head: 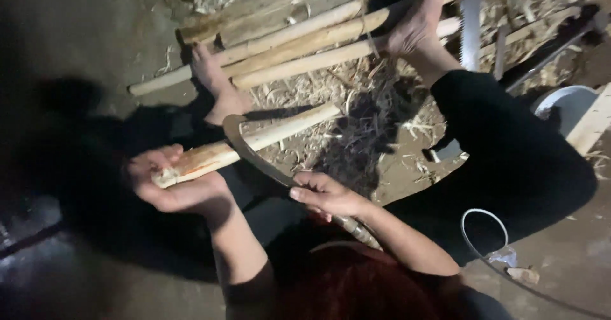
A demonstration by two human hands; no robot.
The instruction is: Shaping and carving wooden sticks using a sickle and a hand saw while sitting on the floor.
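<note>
Nearest, a pale peeled wooden stick (245, 144) is clasped at its near end by the left hand (175, 183), grip wrapped round it. A curved dark metal sickle (251, 154) is held by the right hand (328, 196), grip closed on its handle, blade laid across the stick. Farther off, two bare feet (219, 88) are rested on about five stacked pale sticks (305, 40). One saw blade (470, 21) is stood far right.
</note>
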